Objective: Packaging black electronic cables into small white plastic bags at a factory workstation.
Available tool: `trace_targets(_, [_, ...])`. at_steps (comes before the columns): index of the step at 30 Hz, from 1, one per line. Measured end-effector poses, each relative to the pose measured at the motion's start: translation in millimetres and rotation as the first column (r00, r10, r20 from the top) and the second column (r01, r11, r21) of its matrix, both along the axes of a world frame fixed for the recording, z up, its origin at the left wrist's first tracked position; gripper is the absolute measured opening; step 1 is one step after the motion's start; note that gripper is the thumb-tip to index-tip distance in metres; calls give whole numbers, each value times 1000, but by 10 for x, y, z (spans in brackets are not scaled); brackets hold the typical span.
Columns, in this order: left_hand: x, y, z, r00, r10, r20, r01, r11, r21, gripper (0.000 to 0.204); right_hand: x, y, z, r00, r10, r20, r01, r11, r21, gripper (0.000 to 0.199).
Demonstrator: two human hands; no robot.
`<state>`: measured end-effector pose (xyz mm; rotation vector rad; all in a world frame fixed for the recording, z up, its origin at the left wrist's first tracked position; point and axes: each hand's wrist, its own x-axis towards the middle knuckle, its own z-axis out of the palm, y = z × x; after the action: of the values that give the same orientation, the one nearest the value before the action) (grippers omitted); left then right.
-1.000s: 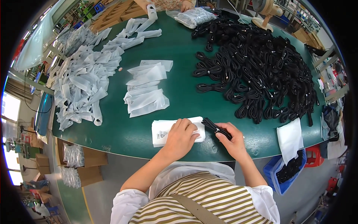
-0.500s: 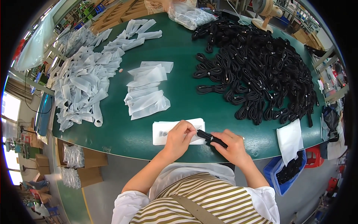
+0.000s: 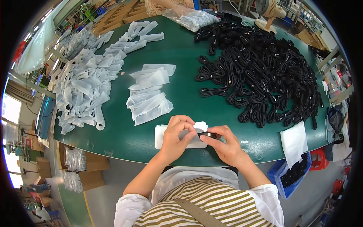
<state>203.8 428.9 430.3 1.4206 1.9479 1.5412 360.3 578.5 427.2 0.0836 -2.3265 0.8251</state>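
A stack of flat frosted white plastic bags (image 3: 160,139) lies at the table's near edge. My left hand (image 3: 177,136) is over it, thumb and fingers pinched at the open end of the top bag. From the right, my right hand (image 3: 225,145) grips a coiled black cable (image 3: 208,134) between thumb and fingers. The cable's front end points into the bag's mouth, close to my left fingertips. My hands hide most of the cable, so how far in it sits I cannot tell.
A large heap of coiled black cables (image 3: 261,72) covers the right side. Filled frosted bags lie in a row (image 3: 151,90) and in a pile (image 3: 85,83) at left. Another person's hand (image 3: 181,10) touches a clear bag (image 3: 196,19) at the far edge. A blue bin (image 3: 278,178) stands below right.
My right hand has moved left with the cable, and less of the cable shows. My left hand has shifted slightly up. The other person's hand now reaches over the clear bag.
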Motion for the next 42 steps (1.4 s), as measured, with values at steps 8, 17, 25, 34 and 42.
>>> trace_targets(8, [-149, 3, 188, 771, -235, 592, 120, 966, 227, 13, -287, -125, 176, 992, 13, -124, -46, 963, -266, 27])
trace_targets(17, [-154, -64, 337, 899, 32, 438, 78, 970, -232, 27, -582, -153, 202, 998, -44, -44, 18, 877, -479, 5])
trace_targets(25, [-1270, -419, -74, 766, 156, -624, -375, 897, -236, 49, -709, -205, 82, 992, 122, 22, -54, 584, -810, 4])
trace_targets(34, [-1793, -991, -387, 566, 430, -704, -542, 837, 77, 70, -309, 200, -539, 972, -47, 229, 195, 704, -683, 5])
trace_targets(42, [-3043, -2360, -1023, 18, 902, -432, -967, 125, 220, 79, -228, 354, -719, 926, -202, 319, 371, 638, -675, 5])
